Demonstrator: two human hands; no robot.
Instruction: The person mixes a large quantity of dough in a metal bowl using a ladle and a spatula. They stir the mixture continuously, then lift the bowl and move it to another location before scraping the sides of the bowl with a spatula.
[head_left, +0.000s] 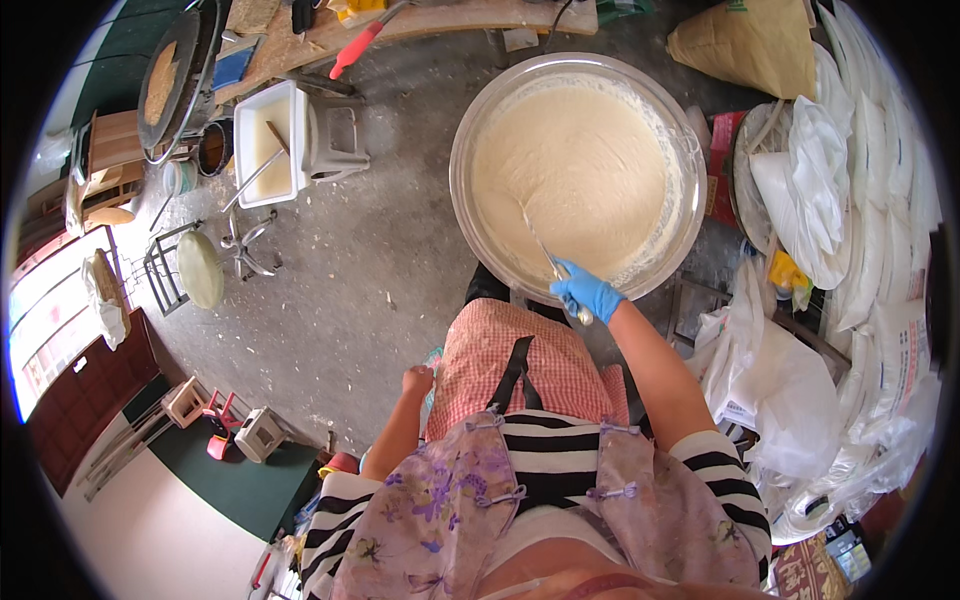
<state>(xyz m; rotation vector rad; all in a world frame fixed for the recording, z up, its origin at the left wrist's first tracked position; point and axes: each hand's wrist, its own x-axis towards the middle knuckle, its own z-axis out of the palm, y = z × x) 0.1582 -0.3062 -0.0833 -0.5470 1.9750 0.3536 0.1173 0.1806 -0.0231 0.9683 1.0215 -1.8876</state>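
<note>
A large round metal basin (463, 180) holds pale, thick batter (577, 157). My right hand (587, 291), in a blue glove, grips the handle of a metal utensil (537, 238) at the near rim. The utensil slants away to the left, and its far end is sunk in the batter, so its shape is hidden. My left hand (418, 380) is bare and hangs beside the pink checked apron (480, 352), near a turquoise and pink item at its edge. Its fingers are curled, and whether they hold that item cannot be made out.
Left of the basin, a white rectangular tub (301, 142) of pale liquid rests on a plastic stool (337, 142). A wooden table (450, 21) bearing a red-handled tool (355, 51) stands beyond. White sacks (877, 202) and plastic bags (780, 382) crowd the right; a round-seated stool (200, 270) stands left.
</note>
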